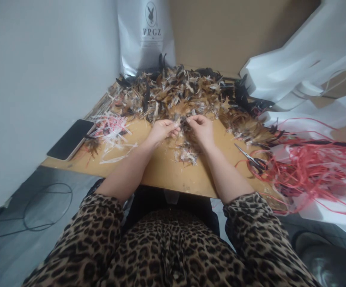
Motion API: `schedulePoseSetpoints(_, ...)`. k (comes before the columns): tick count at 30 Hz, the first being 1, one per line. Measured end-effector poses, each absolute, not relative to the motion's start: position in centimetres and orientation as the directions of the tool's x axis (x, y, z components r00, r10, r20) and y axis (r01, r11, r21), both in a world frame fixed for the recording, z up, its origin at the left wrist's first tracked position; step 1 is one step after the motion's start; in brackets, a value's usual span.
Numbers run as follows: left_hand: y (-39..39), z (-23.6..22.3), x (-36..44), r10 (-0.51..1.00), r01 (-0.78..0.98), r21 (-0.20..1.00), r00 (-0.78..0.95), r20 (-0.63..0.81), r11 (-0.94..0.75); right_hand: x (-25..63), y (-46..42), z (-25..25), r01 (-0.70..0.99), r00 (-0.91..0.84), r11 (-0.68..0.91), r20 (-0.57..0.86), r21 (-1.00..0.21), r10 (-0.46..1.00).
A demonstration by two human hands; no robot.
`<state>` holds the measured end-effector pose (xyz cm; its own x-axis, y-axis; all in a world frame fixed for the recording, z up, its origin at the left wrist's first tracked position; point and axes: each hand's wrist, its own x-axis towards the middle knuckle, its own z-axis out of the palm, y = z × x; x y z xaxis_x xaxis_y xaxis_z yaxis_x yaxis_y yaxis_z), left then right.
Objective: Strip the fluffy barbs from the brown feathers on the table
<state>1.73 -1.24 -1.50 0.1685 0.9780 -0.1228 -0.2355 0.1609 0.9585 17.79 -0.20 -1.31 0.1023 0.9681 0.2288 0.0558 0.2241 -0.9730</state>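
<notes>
My left hand (164, 130) is closed, its thumb and fingertips pinching the base of a brown feather bunch (179, 109) that fans out away from me. Just to the right, my right hand (201, 125) is closed too, with thumb and forefinger pinched at a small dark feather (183, 120). Behind both hands spreads a large heap of brown and black feathers (167, 87). Between my forearms lies a smaller clump of feathers with whitish ends (187, 154) on the tan tabletop (173, 175).
On the left lie a phone (71, 139) and pink and white strips (110, 126). To the right are scissors (250, 157) and a tangle of red plastic strands (319, 171). A silver-white bag (147, 44) stands behind the heap; white foam pieces (280, 75) lean at right.
</notes>
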Motion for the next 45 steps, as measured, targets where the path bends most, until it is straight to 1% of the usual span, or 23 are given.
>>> schedulePoseSetpoints(3,-1.1,-1.6,1.7,0.98,-0.273,0.944,0.118,-0.158,0.185,19.0,0.7,-1.8,0.244,0.154,0.299,0.341,-0.922,0.927)
schedulePoseSetpoints(6,-0.9,-1.9,1.6,0.983,-0.307,0.934,0.093,-0.159,0.181,19.4,1.2,-2.3,0.417,0.117,0.352,0.434,-0.838,0.893)
schedulePoseSetpoints(8,-0.8,-2.1,1.6,0.984,-0.313,0.934,0.096,-0.148,0.171,19.3,1.2,-2.5,0.492,0.076,0.361,0.451,-0.793,0.889)
schedulePoseSetpoints(10,-0.8,-2.1,1.6,0.985,-0.316,0.934,0.105,-0.141,0.167,19.0,1.2,-2.6,0.513,0.056,0.326,0.41,-0.794,0.91)
schedulePoseSetpoints(13,-0.8,-2.1,1.6,0.982,-0.319,0.93,0.112,-0.151,0.18,18.7,1.3,-2.7,0.459,0.075,0.229,0.294,-0.858,0.953)
schedulePoseSetpoints(16,-0.9,-1.9,1.6,0.98,-0.346,0.918,0.111,-0.165,0.193,18.6,1.1,-2.4,0.363,0.091,0.15,0.195,-0.92,0.976)
schedulePoseSetpoints(18,-0.9,-1.9,1.6,0.979,-0.37,0.908,0.115,-0.168,0.199,18.6,0.9,-2.0,0.22,0.094,0.059,0.081,-0.974,0.992)
schedulePoseSetpoints(20,-0.9,-1.9,1.5,0.977,-0.384,0.9,0.125,-0.171,0.207,18.6,0.7,-1.4,-0.005,0.044,-0.068,-0.068,-0.998,0.997)
schedulePoseSetpoints(22,-0.9,-1.9,1.4,0.976,-0.395,0.894,0.133,-0.175,0.214,18.7,0.5,-0.8,-0.198,-0.037,-0.169,-0.164,-0.966,0.986)
schedulePoseSetpoints(24,-0.9,-2.0,1.4,0.974,-0.401,0.889,0.139,-0.181,0.222,18.8,0.3,-0.4,-0.28,-0.088,-0.206,-0.189,-0.938,0.978)
schedulePoseSetpoints(26,-0.9,-2.0,1.4,0.972,-0.402,0.886,0.147,-0.186,0.23,18.9,0.2,-0.3,-0.287,-0.088,-0.192,-0.173,-0.939,0.981)
schedulePoseSetpoints(32,-0.9,-2.2,1.4,0.967,-0.413,0.878,0.178,-0.181,0.241,18.4,-0.1,-0.6,-0.252,-0.07,-0.063,-0.046,-0.966,0.996)
schedulePoseSetpoints(39,-1.1,-2.0,1.4,0.962,-0.418,0.873,0.207,-0.178,0.252,17.8,-0.5,-0.3,-0.22,-0.055,-0.005,0.007,-0.975,0.998)
schedulePoseSetpoints(42,-0.9,-1.9,1.3,0.973,-0.457,0.861,0.162,-0.164,0.221,18.1,-0.3,-0.4,-0.149,0.033,0.054,0.049,-0.987,0.998)
schedulePoseSetpoints(45,-0.5,-1.9,1.0,0.982,-0.493,0.849,0.108,-0.156,0.189,18.8,0.2,-0.8,0.018,0.104,0.126,0.128,-0.992,0.986)
